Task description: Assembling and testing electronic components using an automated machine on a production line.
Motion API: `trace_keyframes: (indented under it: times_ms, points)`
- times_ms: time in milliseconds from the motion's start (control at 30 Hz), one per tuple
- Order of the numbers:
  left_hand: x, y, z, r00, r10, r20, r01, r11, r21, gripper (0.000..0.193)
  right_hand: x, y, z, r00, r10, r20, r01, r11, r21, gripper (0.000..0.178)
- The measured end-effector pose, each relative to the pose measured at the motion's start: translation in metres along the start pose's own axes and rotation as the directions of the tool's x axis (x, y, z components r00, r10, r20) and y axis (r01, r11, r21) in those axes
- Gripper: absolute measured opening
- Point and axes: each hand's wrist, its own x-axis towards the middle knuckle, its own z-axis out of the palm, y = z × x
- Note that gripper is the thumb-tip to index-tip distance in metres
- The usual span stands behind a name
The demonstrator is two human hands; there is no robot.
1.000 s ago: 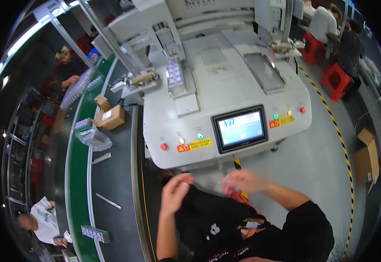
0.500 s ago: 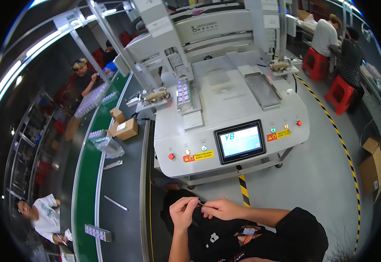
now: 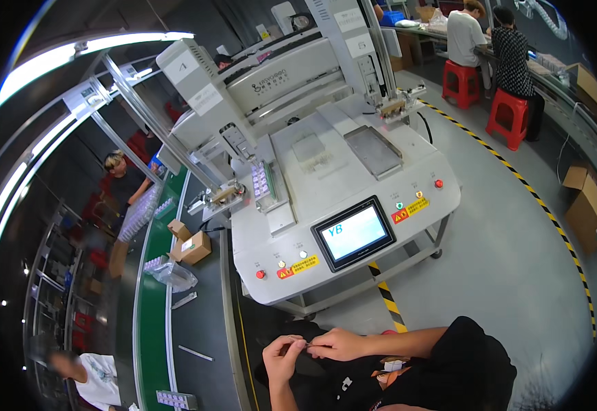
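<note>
Left hand [image 3: 281,356] and right hand [image 3: 336,344] meeting, fingers pinching a tiny item [image 3: 303,344] — too small to tell; white machine [image 3: 353,185] ahead

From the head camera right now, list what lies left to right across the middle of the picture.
Green conveyor belt → small cardboard boxes → red button on the white machine's front → touchscreen → second red button → yellow-and-black floor stripe → large cardboard box.
</note>
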Motion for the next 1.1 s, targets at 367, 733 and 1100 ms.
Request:
trace_keyframes:
  times_ms: [367,733,1100]
  points:
    - [0.014,0.006,-0.020,0.997,0.055,-0.061,-0.049,0.995,0.089,0.005,0.020,-0.013,-0.002,0.989,0.137,0.056,-0.135,0.990,-0.038,0.020]
    - [0.085,0.034,-0.056,0.954,-0.208,0.216,0.211,0.977,0.011,0.020,0.068,-0.033,-0.004,0.864,0.469,0.183,-0.500,0.752,0.430,0.020]
    - [0.126,-0.039,-0.051,0.857,-0.111,0.503,0.202,0.971,-0.129,0.024,0.061,-0.004,-0.011,0.829,0.559,0.029,-0.556,0.815,0.161,0.020]
